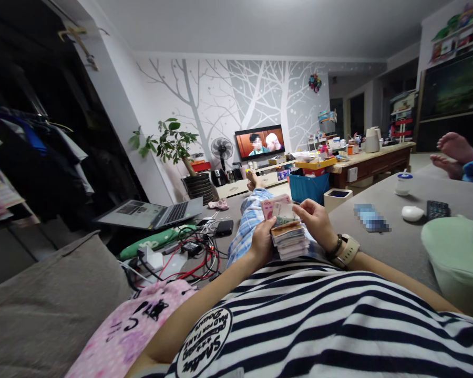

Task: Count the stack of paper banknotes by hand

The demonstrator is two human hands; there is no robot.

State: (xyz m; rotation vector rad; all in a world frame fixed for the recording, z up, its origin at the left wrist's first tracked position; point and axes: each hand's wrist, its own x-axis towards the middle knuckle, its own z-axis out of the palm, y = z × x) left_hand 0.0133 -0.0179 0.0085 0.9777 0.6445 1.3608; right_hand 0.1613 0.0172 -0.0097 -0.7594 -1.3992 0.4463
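Observation:
My left hand (262,242) is closed around the left side of a thick stack of banknotes (290,242), its thumb pressed on the top edge. Pinkish-red banknotes (275,203) stand up at the far end of the stack, and a greenish banknote (287,214) shows in front of them. My right hand (317,221), with a watch (347,251) on the wrist, pinches the right edge of the raised notes between thumb and fingers. The stack rests near my lap, above the striped shirt (323,320). Its underside and my left fingertips are hidden.
To the left lie an open laptop (157,214), tangled cables (193,252) and a pink blanket (142,320). At right are a white mouse (412,213), a dark remote (437,210) and a pale green container (453,247). Another person's feet (453,152) rest beyond.

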